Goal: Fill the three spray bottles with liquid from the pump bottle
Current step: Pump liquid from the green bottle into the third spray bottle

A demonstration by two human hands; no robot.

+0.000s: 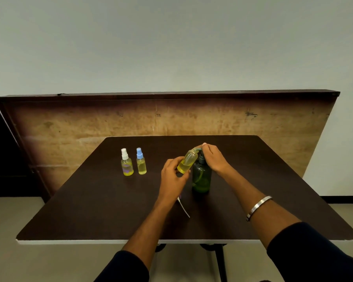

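Note:
My left hand (pixel 172 176) holds an uncapped clear spray bottle (pixel 188 161) tilted, its mouth up against the spout of the dark green pump bottle (pixel 201 178). Yellow liquid fills its lower part. My right hand (pixel 213 157) rests on top of the pump head, fingers curled over it. The pump bottle stands upright on the dark table (pixel 110 210). Two capped spray bottles stand upright at the far left: one with a white cap (pixel 126 162), one with a blue cap (pixel 141 161), both holding yellow liquid. A loose spray head with its white dip tube (pixel 183 208) lies under my left wrist.
A wooden board (pixel 171 117) stands upright behind the table against the wall. The table's near edge (pixel 90 241) is white. A silver bangle (pixel 258 207) sits on my right forearm.

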